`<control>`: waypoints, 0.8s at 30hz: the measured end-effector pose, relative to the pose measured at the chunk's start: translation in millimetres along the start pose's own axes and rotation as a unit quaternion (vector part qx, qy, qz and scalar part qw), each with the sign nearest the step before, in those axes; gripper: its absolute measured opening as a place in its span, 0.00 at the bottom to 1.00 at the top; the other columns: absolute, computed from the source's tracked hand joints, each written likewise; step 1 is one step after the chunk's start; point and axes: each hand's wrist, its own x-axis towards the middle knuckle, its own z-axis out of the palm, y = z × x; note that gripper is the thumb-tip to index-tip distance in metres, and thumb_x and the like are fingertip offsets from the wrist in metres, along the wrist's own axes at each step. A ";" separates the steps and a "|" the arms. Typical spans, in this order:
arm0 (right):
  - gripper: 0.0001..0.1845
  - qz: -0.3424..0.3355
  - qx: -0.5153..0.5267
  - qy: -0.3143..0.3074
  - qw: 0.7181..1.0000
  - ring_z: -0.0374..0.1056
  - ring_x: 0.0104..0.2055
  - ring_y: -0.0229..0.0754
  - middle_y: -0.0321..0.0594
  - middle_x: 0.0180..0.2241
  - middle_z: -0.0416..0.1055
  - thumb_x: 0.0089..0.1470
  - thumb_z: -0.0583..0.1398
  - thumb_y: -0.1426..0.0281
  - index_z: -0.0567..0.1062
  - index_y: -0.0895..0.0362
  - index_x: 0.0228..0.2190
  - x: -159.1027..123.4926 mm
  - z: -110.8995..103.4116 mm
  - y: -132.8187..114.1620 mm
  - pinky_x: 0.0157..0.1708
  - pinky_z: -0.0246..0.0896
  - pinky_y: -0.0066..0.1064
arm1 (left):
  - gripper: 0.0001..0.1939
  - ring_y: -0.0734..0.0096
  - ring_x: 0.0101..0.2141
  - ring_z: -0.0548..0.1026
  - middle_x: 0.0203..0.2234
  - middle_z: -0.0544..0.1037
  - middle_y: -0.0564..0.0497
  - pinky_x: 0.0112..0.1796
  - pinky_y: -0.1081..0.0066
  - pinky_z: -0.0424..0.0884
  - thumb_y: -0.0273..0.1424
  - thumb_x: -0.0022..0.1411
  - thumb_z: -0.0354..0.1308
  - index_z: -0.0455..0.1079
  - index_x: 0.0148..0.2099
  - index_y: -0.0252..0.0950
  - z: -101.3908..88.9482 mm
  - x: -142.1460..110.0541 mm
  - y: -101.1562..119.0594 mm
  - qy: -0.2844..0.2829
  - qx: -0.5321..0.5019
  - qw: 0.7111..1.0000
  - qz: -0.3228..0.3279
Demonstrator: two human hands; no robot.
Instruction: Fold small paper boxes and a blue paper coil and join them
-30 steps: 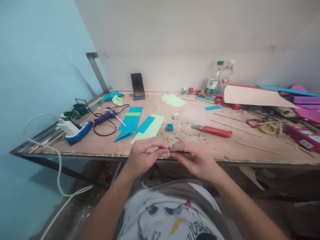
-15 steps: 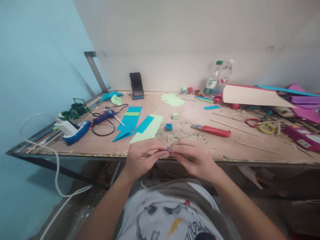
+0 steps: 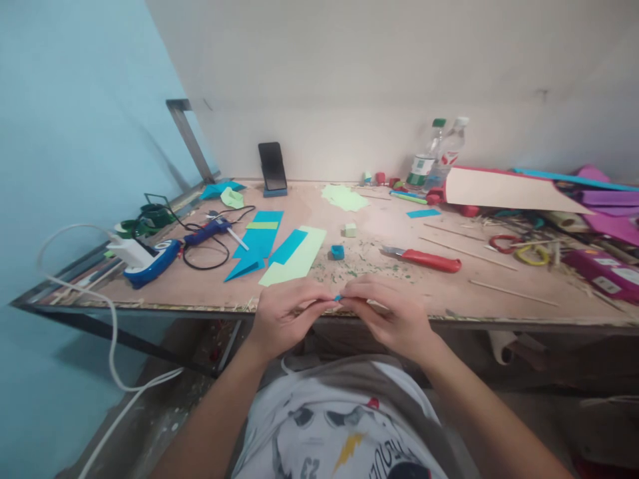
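Note:
Between the fingertips of both hands, just over the table's front edge, is a tiny blue piece, mostly hidden by the fingers; it looks like paper. My left hand pinches it from one side and my right hand from the other. Beyond my hands sit a small blue cube-like piece and a pale green cube. Left of them lie a pale green sheet with a blue strip on it and a larger blue sheet. A red-handled knife lies to the right.
A glue gun and a blue power strip with cables occupy the left. A phone stands at the back. Bottles, thin sticks, scissors and coloured sheets are on the right.
My fingertips have shifted slightly right with the tiny blue piece, and less of it shows. The things on the table have stayed in place.

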 end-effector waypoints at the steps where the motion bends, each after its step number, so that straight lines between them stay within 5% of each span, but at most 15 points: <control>1: 0.05 0.000 -0.007 0.004 1.000 0.79 0.35 0.42 0.42 0.35 0.82 0.66 0.63 0.76 0.79 0.54 0.41 -0.3 0.3 0.1 0.36 0.75 0.32 | 0.03 0.70 0.29 0.83 0.29 0.86 0.48 0.34 0.75 0.77 0.24 0.65 0.68 0.80 0.37 0.36 -0.2 0.4 0.3 -0.004 -0.008 1.000 -0.004; 24: 0.07 -0.053 -0.080 -0.011 0.995 0.75 0.31 0.41 0.44 0.33 0.81 0.64 0.62 0.79 0.76 0.57 0.41 -1.3 3.9 -1.5 0.32 0.70 0.33 | 0.02 0.71 0.31 0.79 0.29 0.83 0.49 0.31 0.77 0.76 0.25 0.63 0.69 0.80 0.36 0.35 -5.2 -4.2 -2.1 -0.063 -0.115 0.979 -0.156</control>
